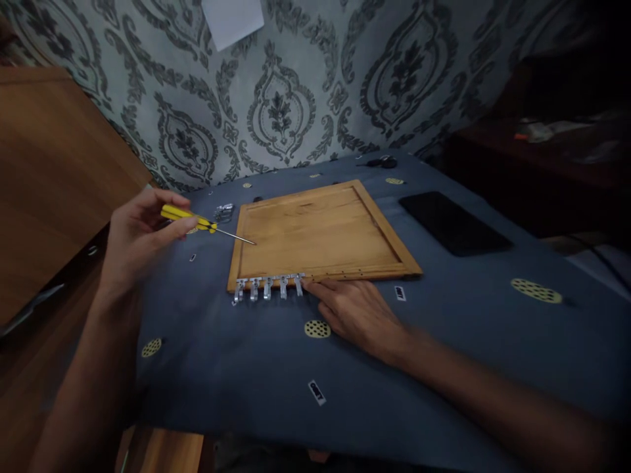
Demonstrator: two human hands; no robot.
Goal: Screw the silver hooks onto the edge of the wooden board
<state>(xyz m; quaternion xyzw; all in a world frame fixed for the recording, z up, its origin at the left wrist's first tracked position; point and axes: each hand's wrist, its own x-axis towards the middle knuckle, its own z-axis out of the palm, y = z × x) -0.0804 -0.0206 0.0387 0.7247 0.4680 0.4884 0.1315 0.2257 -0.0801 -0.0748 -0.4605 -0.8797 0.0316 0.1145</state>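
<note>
In my left hand (148, 226) is a screwdriver (190, 217) with a yellow and black handle, gripped between thumb and fingers. Its thin shaft points right and slightly down, with the tip over the left part of a framed wooden panel (300, 226). The panel lies flat on the cloth-covered table. Along its near edge sits a row of several silver metal hooks (268, 286), hanging over toward me. My right hand (362, 312) lies low at that edge, index finger stretched out to the rightmost hook (298, 284). Small dark holes show in the edge farther right.
More loose metal hooks (224, 211) lie left of the panel. To the right is a black tablet-like slab (453, 222). A small dark object (384, 161) rests at the back by the patterned wall. A wooden cabinet (59, 171) stands at the left.
</note>
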